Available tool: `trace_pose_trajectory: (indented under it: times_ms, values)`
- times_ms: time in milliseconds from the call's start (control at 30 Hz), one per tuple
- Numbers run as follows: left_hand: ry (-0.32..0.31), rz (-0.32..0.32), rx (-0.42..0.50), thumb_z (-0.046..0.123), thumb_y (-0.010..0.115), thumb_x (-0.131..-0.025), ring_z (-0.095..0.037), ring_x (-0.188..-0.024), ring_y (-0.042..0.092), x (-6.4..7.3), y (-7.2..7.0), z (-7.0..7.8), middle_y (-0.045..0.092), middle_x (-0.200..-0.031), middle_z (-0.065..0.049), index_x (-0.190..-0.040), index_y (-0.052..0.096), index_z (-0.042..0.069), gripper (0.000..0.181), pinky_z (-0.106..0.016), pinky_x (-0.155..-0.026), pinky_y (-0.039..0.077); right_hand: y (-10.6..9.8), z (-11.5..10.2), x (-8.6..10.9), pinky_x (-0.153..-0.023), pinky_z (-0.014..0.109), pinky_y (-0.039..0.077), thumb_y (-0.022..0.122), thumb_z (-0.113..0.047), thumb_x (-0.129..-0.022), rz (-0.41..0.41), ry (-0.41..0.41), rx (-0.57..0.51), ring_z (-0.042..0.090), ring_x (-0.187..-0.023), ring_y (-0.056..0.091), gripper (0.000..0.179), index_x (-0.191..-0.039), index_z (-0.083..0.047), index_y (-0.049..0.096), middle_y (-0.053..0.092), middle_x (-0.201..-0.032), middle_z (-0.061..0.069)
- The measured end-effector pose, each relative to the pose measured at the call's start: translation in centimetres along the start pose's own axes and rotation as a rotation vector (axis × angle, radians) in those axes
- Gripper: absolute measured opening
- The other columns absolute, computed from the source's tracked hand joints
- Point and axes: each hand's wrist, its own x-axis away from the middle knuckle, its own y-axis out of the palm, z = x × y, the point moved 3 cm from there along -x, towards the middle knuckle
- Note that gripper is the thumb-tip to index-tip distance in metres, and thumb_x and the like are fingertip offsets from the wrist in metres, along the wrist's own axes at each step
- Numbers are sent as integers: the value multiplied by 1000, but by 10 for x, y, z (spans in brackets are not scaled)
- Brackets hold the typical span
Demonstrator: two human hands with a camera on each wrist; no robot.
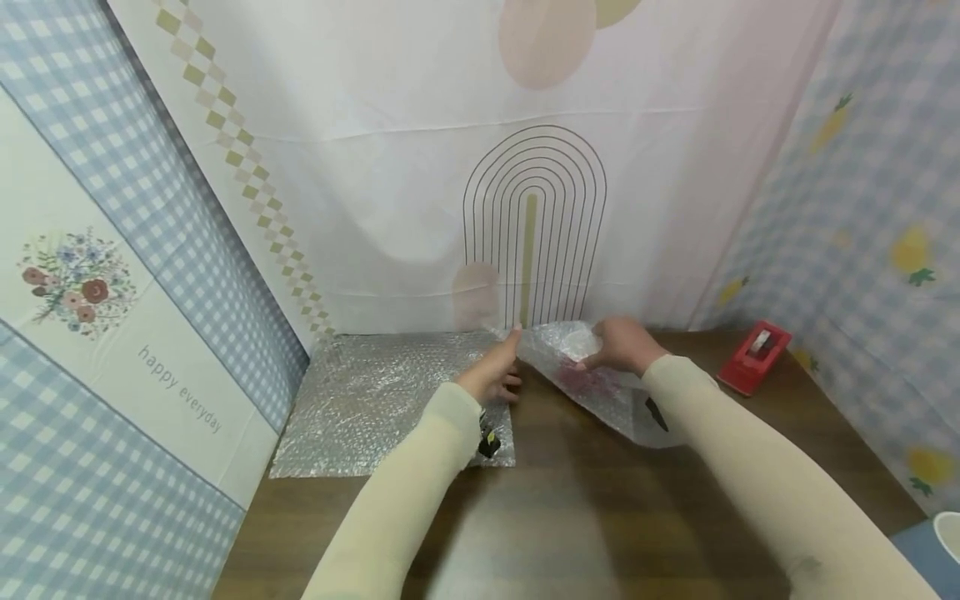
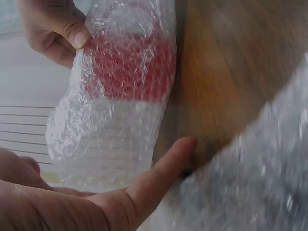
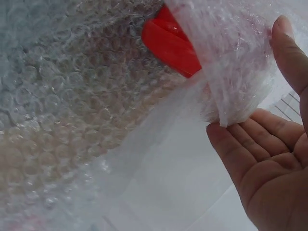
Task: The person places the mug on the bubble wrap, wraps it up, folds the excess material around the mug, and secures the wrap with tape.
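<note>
My right hand point(image 1: 626, 343) holds a piece of bubble wrap point(image 1: 547, 367) between thumb and fingers, its near part slanting down over the table. Through this wrap shows a glossy red object point(image 2: 130, 67); a rounded red end point(image 3: 171, 43) sticks out from under the fold in the right wrist view. The wrap hides the rest of its shape. At the wrap's left end is my left hand point(image 1: 495, 371), one finger stretched along the edge. In the left wrist view, that straight finger point(image 2: 163, 168) lies just below the wrapped red part.
A flat sheet of bubble wrap point(image 1: 375, 400) covers the table's left back, under my left forearm. A red tape dispenser point(image 1: 756, 357) lies at the right back of the brown wooden table point(image 1: 540, 533). Patterned cloths point(image 1: 375, 208) hang behind and at both sides. A white rim point(image 1: 948, 529) shows at bottom right.
</note>
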Motion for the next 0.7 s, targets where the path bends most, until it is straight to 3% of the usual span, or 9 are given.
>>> trace_pose_trajectory:
  times_ms: [100,133,233,333,467,500,533,600,700]
  values:
    - [13,8,85,70,38,-116,-62,-167,31,-4,2,-4,19,-180,-46,-183,10,8,95,-78,-131,42,2,1,1,-129,68,48,100,-27,-86,0,-31,-34,60,-147,60,85,-147,18,62,63,-155,39]
    - [26,13,105,66,40,-118,-60,-168,32,-5,2,-5,23,-180,-44,-182,16,7,90,-76,-132,42,3,1,1,-130,69,47,101,-26,-85,-3,-42,-40,60,-147,59,85,-148,17,63,63,-156,38]
    - [98,56,130,44,43,-122,-51,-160,48,-4,5,-9,44,-171,-36,-170,40,-2,67,-71,-131,46,4,2,0,-131,68,45,101,-26,-84,-25,-68,-24,60,-149,58,86,-149,15,62,62,-158,36]
    - [184,130,97,21,41,-120,-35,-134,65,-2,10,-7,64,-145,-24,-149,58,-7,43,-64,-126,54,2,3,-1,-132,67,45,100,-26,-86,-50,-83,-6,58,-151,57,85,-152,12,62,62,-159,34]
    - [306,254,-107,16,44,-116,-30,-115,69,-4,19,-1,70,-132,-24,-143,65,-8,41,-56,-116,62,0,2,0,-132,67,45,100,-23,-86,-61,-90,-6,57,-152,57,85,-154,10,62,62,-160,33]
    - [339,269,-177,18,46,-116,-30,-118,70,-8,21,-2,73,-134,-24,-143,67,-6,42,-55,-116,62,0,1,-1,-131,67,46,101,-22,-85,-60,-97,-5,56,-151,58,84,-153,10,63,63,-159,32]
    - [405,286,-248,24,47,-117,-29,-116,71,-22,19,-8,76,-130,-21,-138,72,-2,42,-51,-112,63,0,-1,-1,-130,67,47,101,-21,-84,-57,-108,-1,56,-149,60,84,-152,10,64,65,-158,32]
    - [497,298,-372,36,44,-119,-27,-122,73,-41,17,-18,79,-136,-16,-142,73,5,49,-45,-111,63,1,-5,-1,-129,65,49,101,-20,-83,-61,-124,-1,54,-147,62,83,-152,8,65,66,-157,31]
    - [550,251,-469,43,40,-121,-30,-146,67,-43,23,-17,69,-161,-11,-153,68,9,55,-48,-127,55,4,-11,-3,-125,64,53,101,-20,-83,-76,-143,-17,52,-144,66,82,-153,6,66,68,-156,29]
